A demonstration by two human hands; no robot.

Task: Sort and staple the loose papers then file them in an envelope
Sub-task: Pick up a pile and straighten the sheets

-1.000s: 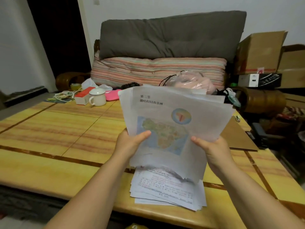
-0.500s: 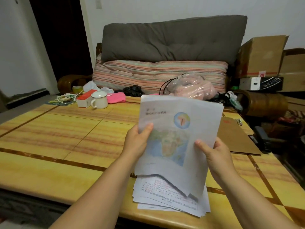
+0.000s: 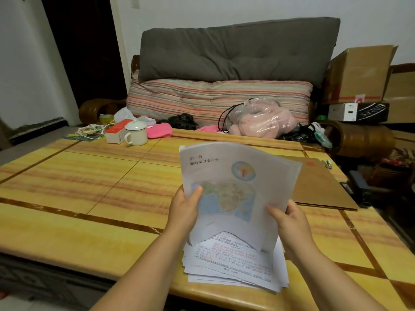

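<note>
Table [image 3: 89, 198]: papers [image 3: 238, 189] pinched between both hands' fingers [image 3: 196, 193].

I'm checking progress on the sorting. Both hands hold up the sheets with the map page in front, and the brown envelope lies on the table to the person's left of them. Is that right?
Not quite. The head view shows the brown envelope on the table to the person's right of the sheets, not the left. The rest stands: the left hand and right hand both hold them up, map page in front.
</note>
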